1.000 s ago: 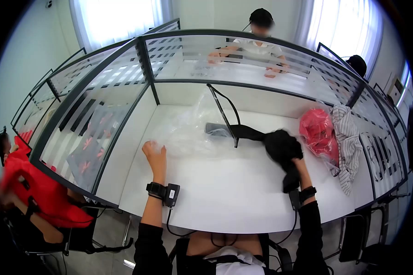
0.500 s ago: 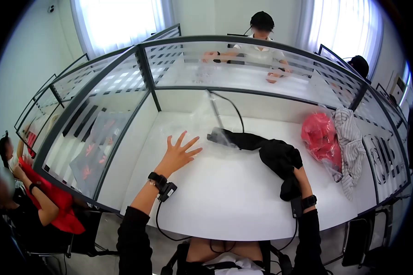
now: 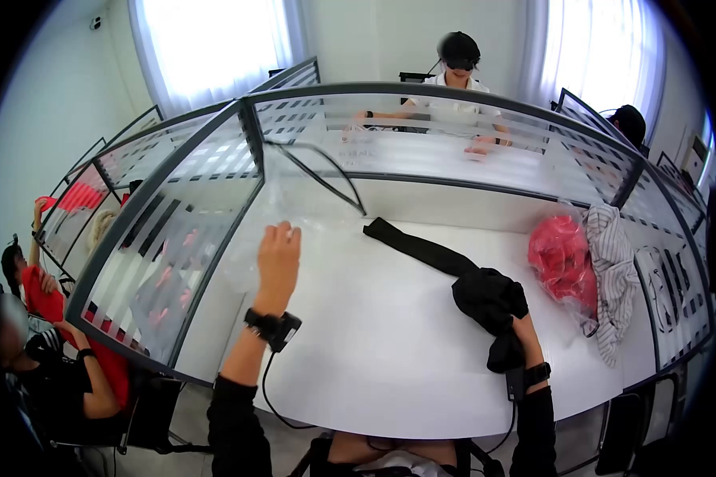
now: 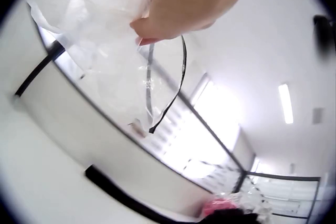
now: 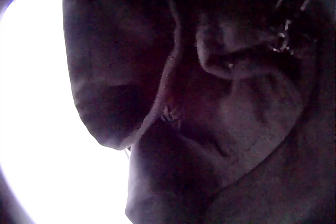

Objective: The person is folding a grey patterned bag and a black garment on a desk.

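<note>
My left hand [image 3: 279, 266] is raised over the left part of the white table [image 3: 374, 358] and pinches a clear plastic bag [image 4: 105, 40] with a black edging strip. In the left wrist view the bag hangs from the fingertips. A bunched black garment [image 3: 489, 298] lies at the right, one long narrow piece stretching toward the table's middle. My right hand [image 3: 528, 338] is at the garment's right side, its fingers hidden under the cloth. Dark folds of the garment [image 5: 236, 113] fill most of the right wrist view.
A red item in clear plastic [image 3: 561, 258] lies at the right, beside a striped grey-white cloth [image 3: 612, 274]. Framed clear partitions [image 3: 453, 183] stand along the back and sides. Another person [image 3: 457, 87] sits beyond the back partition, others at the left.
My left hand went from spread fingers to pinching the plastic bag, which moved left and up, off the end of the black garment. My right hand stays by the garment.
</note>
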`<state>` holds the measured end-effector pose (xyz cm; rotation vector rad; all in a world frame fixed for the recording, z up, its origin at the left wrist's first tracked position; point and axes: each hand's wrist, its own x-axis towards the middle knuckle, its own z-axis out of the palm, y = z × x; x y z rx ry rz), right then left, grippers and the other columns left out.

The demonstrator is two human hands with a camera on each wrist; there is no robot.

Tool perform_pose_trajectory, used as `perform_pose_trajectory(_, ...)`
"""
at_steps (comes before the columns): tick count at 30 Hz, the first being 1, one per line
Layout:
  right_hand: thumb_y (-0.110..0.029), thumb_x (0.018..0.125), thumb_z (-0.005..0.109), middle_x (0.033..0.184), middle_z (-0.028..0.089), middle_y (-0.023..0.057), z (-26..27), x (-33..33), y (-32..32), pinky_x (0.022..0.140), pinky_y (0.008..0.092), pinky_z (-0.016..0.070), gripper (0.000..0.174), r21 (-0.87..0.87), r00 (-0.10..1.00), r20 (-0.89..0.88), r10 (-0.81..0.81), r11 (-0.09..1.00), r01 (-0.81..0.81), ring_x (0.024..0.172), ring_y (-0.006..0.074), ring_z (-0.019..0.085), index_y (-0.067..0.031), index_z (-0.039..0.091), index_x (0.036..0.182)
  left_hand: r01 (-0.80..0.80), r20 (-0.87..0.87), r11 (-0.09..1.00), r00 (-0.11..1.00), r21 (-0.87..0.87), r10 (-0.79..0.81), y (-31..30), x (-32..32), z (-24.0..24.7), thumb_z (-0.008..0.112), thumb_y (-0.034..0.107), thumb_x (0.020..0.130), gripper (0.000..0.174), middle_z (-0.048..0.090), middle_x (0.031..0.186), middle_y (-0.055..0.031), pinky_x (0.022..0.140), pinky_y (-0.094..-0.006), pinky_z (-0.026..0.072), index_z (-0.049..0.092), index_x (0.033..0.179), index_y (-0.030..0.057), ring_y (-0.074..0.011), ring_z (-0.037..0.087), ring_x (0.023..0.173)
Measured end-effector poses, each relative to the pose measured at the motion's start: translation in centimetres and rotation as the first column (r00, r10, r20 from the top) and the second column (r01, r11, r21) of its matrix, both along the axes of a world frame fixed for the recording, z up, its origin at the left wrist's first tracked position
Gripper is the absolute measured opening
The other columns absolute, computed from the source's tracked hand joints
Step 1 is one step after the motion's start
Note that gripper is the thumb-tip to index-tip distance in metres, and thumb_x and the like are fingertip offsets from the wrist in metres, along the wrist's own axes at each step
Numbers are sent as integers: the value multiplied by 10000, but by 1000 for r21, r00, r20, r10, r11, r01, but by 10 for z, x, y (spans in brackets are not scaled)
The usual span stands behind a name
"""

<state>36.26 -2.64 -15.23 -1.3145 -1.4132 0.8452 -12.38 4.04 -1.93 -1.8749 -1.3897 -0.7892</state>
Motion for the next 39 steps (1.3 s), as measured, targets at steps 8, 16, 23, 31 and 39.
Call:
perform_pose_trajectory(8,-168,819,605,1189,520,120,-6,1,4,917,313,412,539,40,1000,-6,8,999,-8,1098,195,485,15,397,1281,-372,62,695,902,615,428,-83,-114,216,487,52,850,195,586,1036,-80,775,-359,470,602,1001,93,-258,571,893)
perform_pose_trajectory(16,-159,816,608,1190,519,121,-14,-4,-3,915,312,414,537,124,996,-84,-23,992,33,1096,192,485,16,399,1279,-482,-108,593,711,644,695,-41,-134,221,547,186,830,135,553,1075,-34,891,-430,379,595,938,121,-213,515,1012)
perform_pose_trajectory(23,-275,833,556,1079,598,115,41,-38,-38,825,334,497,437,-268,531,-831,-165,956,-121,966,243,597,-4,497,1170,444,171,856,895,-265,-412,-28,24,31,589,128,813,184,578,946,-108,709,-356,460,537,977,62,-249,586,812)
perform_pose_trajectory(31,-76,790,597,1195,544,61,43,-87,-50,907,301,424,482,-244,693,-706,147,868,-432,1084,173,512,-46,467,1253,939,936,62,343,-338,-84,-50,166,-96,603,229,856,710,424,1312,-136,981,-330,369,181,1390,25,-222,429,1187)
perform_pose_trajectory(39,-176,854,548,1073,610,129,-20,6,16,897,369,466,349,-34,445,-896,18,994,-109,1003,250,584,-21,528,1167,903,911,420,-99,-86,399,-20,71,-116,634,111,811,297,604,948,-68,711,-266,486,552,1083,25,-149,595,832)
